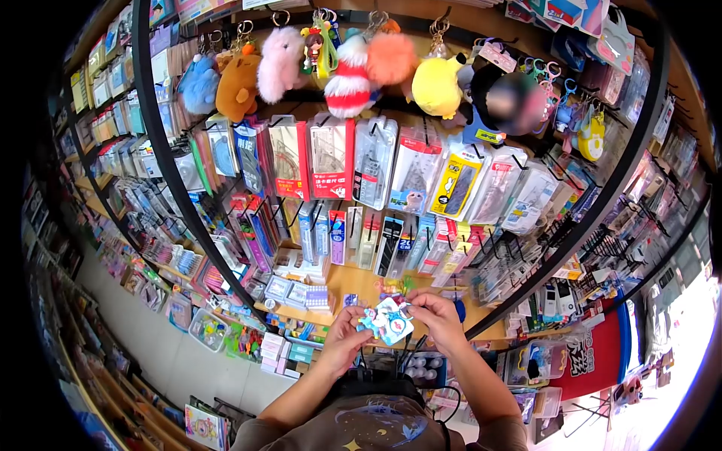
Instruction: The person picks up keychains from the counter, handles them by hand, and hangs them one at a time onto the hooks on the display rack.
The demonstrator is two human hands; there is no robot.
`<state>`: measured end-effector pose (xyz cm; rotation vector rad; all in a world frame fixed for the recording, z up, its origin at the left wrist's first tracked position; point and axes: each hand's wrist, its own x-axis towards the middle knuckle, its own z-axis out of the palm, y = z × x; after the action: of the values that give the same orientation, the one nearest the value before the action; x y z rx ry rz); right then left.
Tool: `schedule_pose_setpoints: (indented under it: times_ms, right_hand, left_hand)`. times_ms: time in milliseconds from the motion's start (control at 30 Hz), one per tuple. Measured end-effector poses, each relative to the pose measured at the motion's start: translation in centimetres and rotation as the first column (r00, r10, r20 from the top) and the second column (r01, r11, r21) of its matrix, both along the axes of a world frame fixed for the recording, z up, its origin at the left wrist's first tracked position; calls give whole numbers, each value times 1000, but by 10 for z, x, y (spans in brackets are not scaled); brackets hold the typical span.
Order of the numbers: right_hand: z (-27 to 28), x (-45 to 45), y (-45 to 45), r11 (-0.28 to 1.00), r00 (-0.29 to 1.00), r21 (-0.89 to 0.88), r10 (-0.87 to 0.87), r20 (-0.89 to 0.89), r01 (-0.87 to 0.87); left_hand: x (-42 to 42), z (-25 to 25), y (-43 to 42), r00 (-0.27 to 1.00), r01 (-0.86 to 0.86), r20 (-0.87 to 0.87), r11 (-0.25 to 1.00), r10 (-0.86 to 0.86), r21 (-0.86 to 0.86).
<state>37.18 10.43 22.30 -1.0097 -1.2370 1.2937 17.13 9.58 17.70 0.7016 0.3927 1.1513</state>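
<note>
A small flat blue-and-white cartoon keychain (pixel 389 323) is held up in front of my body, above the edge of the wooden shelf. My left hand (pixel 344 338) pinches its left side between thumb and fingers. At its upper right corner, my right hand (pixel 442 322) grips the keychain with the fingertips, near what looks like a small ring. The printed figure faces up towards me; its details are too small to read. Beyond both hands lies the wooden shelf (pixel 353 284) with small colourful items on it.
Plush keychains, such as a yellow one (pixel 437 86) and a brown one (pixel 239 86), hang along the top of the rack. Below them are packaged rulers and compass sets (pixel 331 158) on hooks. Black rack posts (pixel 167 161) stand either side. Boxes (pixel 277 349) sit lower left.
</note>
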Motion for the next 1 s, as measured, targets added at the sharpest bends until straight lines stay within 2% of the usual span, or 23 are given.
schedule_pose_setpoints:
  times_ms: [33,133,233,367,467,500,567,700,900,1000]
  right_hand:
    - [-2,0,1,1000,1000,-1,6,-8,-6]
    - [-3,-3,3,999,999,30,24,-32,-23]
    - [-6,-6,5,995,999,94,44,-13,-42]
    - [-7,-5,7,983,996,166,76,51,-84]
    - [-3,-5,6,975,983,153,170,-69,-158]
    - [-6,-4,7,971,984,181,167,-54,-155]
    - [-14,-1,8,960,987,238,160,-25,-150]
    - [-16,-1,5,967,983,231,142,-120,-112]
    - [-16,0,2,965,971,245,137,-193,-88]
    - [-16,2,2,963,975,256,138,-176,-90]
  left_hand:
    - [0,0,-1,1000,-21,-9,1000,21,22]
    - [3,2,-4,933,-235,-185,910,310,342]
    - [-1,-3,-12,806,-275,-321,795,498,541]
    - [-3,-10,-14,708,-270,-291,627,643,731]
    - [-7,16,-13,560,-88,-297,412,774,907]
    - [-5,20,-16,558,-102,-320,446,766,889]
    - [-5,23,-17,534,-24,-312,383,785,923]
    - [-2,23,-16,517,60,-301,317,801,946]
    - [6,16,-12,555,1,-218,262,803,965]
    - [9,14,-12,565,16,-253,297,785,955]
